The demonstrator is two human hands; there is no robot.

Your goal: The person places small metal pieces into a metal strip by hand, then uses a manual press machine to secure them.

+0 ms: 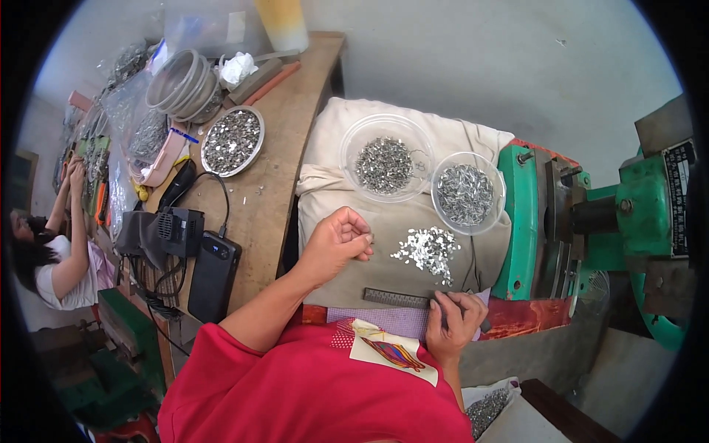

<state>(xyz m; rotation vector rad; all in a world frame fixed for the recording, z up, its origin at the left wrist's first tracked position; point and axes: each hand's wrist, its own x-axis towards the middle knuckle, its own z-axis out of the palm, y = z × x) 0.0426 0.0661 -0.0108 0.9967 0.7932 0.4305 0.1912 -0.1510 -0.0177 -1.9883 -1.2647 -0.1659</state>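
My left hand is over the beige cloth with its fingers curled and thumb pressed to the forefinger. Whatever it may pinch is too small to make out. Just right of it lies a loose pile of small, shiny flat metal pieces. Nearer to me, my right hand grips a dark, narrow metal bar with a row of fine notches; the bar points left along the cloth's near edge. Beyond the pile stand a round clear tub of small metal parts and a smaller tub of slim metal pieces.
A green machine stands close on the right. The wooden table at left bears a bowl of metal bits, a black power bank, cables and stacked tubs. Another person works at far left.
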